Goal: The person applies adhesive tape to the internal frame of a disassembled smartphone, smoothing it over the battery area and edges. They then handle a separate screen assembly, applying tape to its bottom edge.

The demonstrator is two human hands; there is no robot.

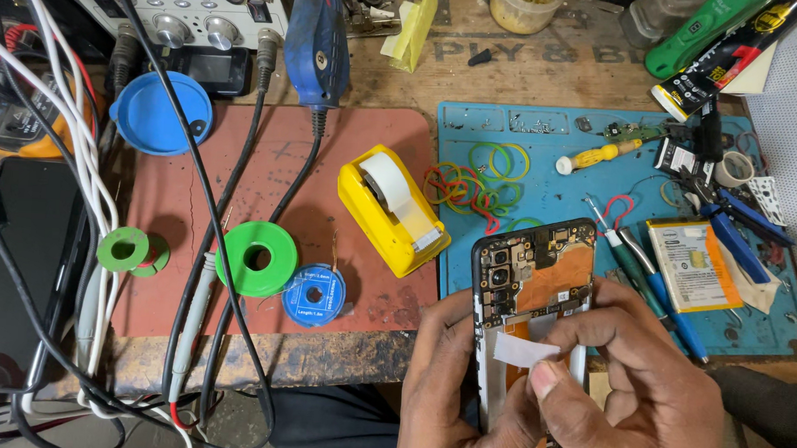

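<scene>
The left hand (pixel 451 376) wraps around the lower left edge of an opened black smartphone with its back cover off (pixel 531 282), showing camera modules, a circuit board and a copper-coloured patch. It holds the phone tilted above the near edge of the worn wooden surface (pixel 528 65). The right hand (pixel 627 382) comes across the phone from the right, its thumb and forefinger pinching a small strip of white tape (pixel 525 349) that lies flat against the phone's middle.

Just behind the phone lies a blue silicone repair mat (pixel 559 190), which carries a tangle of coloured rubber bands (pixel 471 182), a yellow-handled screwdriver (pixel 597 155), a flat yellow-labelled phone battery (pixel 693 263) and blue-handled pliers (pixel 738 231). To the left of the blue mat, a reddish-brown mat (pixel 277 149) holds a yellow tape dispenser with a white roll (pixel 392 208), a green spool (pixel 257 259), a small blue reel of copper braid (pixel 314 294) and a smaller green spool (pixel 126 249). A round blue lid (pixel 159 111) sits at that mat's far left corner. Black and white cables (pixel 90 196) run across the left side.
</scene>
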